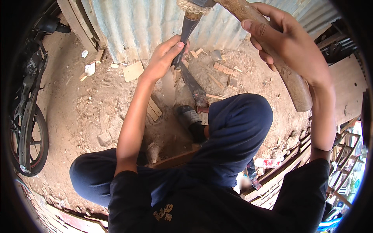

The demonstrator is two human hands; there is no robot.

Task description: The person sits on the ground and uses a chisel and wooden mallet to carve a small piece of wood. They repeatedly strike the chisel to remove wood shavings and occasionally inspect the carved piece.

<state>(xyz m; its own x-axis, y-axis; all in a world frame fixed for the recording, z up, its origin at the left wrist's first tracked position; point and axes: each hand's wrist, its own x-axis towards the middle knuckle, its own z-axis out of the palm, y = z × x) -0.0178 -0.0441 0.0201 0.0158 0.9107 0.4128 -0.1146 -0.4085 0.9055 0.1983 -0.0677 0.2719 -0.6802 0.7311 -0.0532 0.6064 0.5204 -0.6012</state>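
Observation:
My left hand (168,54) is closed around the dark metal shank of a chisel (189,28), held nearly upright ahead of me. The chisel's wooden top end is frayed. My right hand (285,42), raised at the upper right, grips a hammer by its thick wooden handle (294,87). The dark hammer head (203,2) is at the chisel's frayed top, partly cut off by the picture's upper edge. Below my left hand stands a pale wooden piece (168,87); where the chisel's tip meets it is unclear. A second dark-bladed tool (191,80) lies near my foot.
Wood offcuts (226,70) and a square board piece (133,71) lie scattered on the dirt ground. A corrugated metal sheet (136,29) stands ahead. A motorcycle (31,112) is at the left. Planks (295,159) and a wooden panel (347,87) are at the right.

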